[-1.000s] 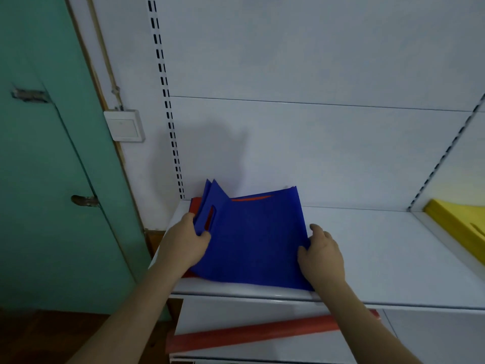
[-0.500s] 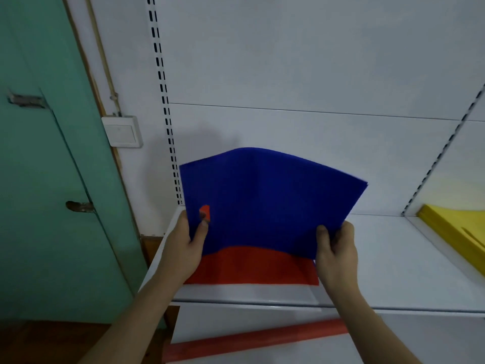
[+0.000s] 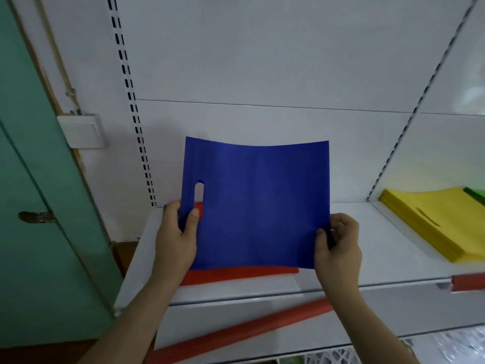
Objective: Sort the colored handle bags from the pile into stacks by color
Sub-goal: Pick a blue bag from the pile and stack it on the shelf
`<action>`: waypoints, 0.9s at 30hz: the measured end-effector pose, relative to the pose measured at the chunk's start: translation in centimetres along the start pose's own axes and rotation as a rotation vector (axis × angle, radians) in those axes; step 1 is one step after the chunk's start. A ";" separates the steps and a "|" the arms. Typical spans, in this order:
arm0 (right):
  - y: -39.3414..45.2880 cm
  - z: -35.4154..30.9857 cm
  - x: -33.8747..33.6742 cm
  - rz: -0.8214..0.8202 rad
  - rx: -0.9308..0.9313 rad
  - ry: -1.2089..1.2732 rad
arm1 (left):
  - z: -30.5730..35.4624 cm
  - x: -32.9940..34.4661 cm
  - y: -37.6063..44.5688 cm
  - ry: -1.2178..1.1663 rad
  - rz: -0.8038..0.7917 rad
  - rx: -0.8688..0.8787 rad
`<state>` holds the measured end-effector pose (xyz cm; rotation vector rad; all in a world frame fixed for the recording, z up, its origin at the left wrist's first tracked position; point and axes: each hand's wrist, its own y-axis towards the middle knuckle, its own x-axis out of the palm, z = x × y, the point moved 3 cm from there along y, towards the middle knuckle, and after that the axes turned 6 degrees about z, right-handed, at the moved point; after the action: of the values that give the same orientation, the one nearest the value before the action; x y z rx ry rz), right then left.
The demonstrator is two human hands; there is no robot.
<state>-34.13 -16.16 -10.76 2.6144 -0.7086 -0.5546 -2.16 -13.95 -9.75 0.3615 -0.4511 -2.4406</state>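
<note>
A blue handle bag [image 3: 259,203] is held up above the white shelf [image 3: 380,261], its slot handle on the left side. My left hand [image 3: 177,237] grips its left edge near the slot, thumb on the front. My right hand [image 3: 338,248] pinches its lower right edge. Beneath it a red bag [image 3: 236,275] lies flat on the shelf, mostly hidden by the blue one. A stack of yellow bags [image 3: 435,222] lies on the shelf at the right, with a strip of green bag [image 3: 476,194] behind it.
A red price rail [image 3: 236,332] hangs loose and slanted below the shelf's front edge. A teal door [image 3: 31,193] stands at the left, with a white wall switch [image 3: 82,131] beside it. Slotted shelf uprights [image 3: 131,101] run up the white back panel.
Both hands lifted the blue bag off the pile and turned it upright in front of me, uncovering the red bag. The view has shifted right, bringing the yellow stack further in.
</note>
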 end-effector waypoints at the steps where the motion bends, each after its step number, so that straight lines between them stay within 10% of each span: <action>1: -0.2 0.3 -0.6 0.013 -0.013 -0.032 | 0.1 0.6 -0.2 -0.004 0.000 0.005; 17: -0.5 7.5 -21.5 0.225 -0.127 -0.366 | 7.7 17.9 -9.2 0.100 -0.261 0.351; 27: 0.2 16.3 -43.2 0.274 0.166 -0.541 | 16.1 36.2 -23.3 0.084 -0.510 0.409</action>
<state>-76.09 2.96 -12.85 2.4560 -1.3009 -1.1756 -48.13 -15.35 -9.85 0.8351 -0.9187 -2.7928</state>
